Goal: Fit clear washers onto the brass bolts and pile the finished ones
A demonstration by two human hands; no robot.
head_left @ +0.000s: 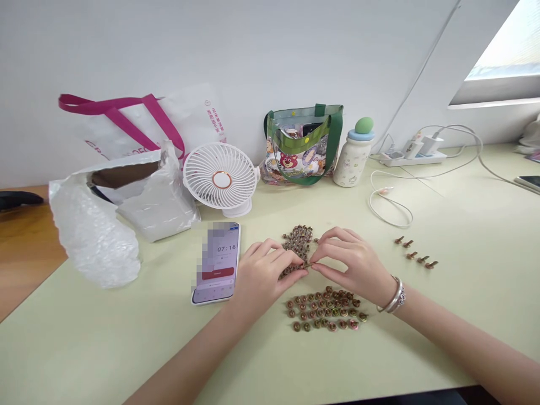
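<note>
Two pinching grips, left grip and right grip, on one brass fitting, loose heap at twelve o'clock, sorted rows kept apart at six.

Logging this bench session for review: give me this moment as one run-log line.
right hand: pinching small brass-coloured fastener | left hand: fingers at it | nearby: fastener heap, loose fasteners
</note>
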